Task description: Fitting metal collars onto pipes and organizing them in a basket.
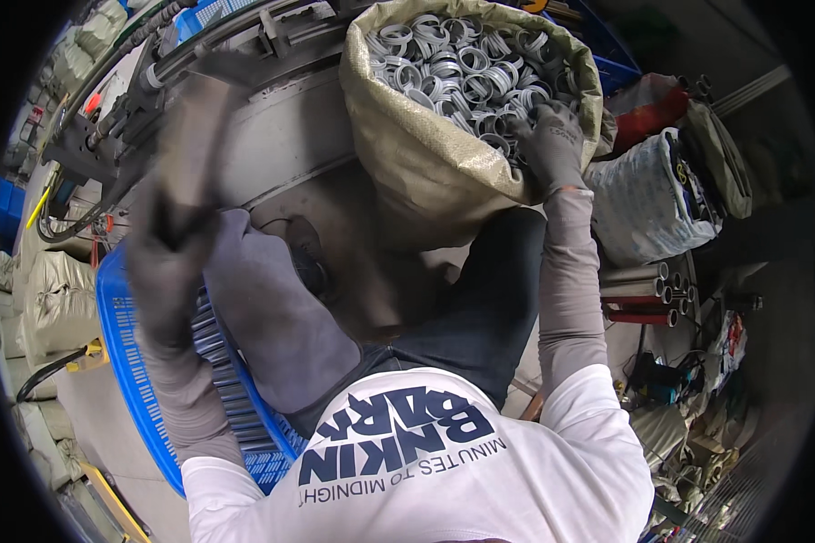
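In a woven beige sack [426,172] at the far middle lie many grey rings [471,63]. Wearing a grey glove, my right hand [554,140] reaches over the sack's near right rim, its fingers curled down among the rings. The fingertips are hidden, so what they grip does not show. On the left, my gloved left hand [167,262] is raised over the blue basket and smeared by motion. It seems closed round a blurred, long grey-brown bar or tube [195,140] that points up and away. Long metal tubes [231,389] lie in the blue plastic basket [122,330] beside my left leg.
Dark machine parts and rails [272,41] run along the far left. A white bag [652,199] and stacked metal tubes [643,294] stand right of the sack. Cluttered tools [670,376] lie farther right. Wrapped bundles [59,303] line the left.
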`<state>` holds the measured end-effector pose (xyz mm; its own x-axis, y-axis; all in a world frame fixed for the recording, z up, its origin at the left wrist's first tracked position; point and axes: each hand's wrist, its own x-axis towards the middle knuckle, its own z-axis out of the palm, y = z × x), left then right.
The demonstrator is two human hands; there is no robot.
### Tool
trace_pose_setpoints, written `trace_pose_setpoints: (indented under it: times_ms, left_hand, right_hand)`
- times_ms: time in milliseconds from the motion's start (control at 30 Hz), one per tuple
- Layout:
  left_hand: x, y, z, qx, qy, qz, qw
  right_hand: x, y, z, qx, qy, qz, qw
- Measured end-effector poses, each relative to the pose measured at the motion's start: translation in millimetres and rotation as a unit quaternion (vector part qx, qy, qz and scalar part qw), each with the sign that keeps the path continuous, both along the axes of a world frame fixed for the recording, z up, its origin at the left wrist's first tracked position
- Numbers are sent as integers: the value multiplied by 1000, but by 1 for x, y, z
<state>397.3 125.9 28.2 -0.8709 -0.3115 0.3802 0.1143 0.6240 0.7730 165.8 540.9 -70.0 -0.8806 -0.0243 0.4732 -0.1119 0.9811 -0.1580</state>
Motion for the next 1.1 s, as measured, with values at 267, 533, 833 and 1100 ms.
trace_pose_setpoints:
  times_ms: [267,533,833,1100]
  left_hand:
    - [13,22,-87,-268,-89,-108,953]
    - [10,20,-88,-262,-62,-107,957]
    - [15,22,-78,-231,-115,-164,952]
    - [10,26,-86,-248,-114,-127,954]
  right_hand:
    - [34,-25,-5,-169,50,207,962]
    - [111,-77,45,-161,12,383,909]
    - [107,-107,4,-161,-272,438,842]
    - [120,-145,-43,-604,-328,389,614]
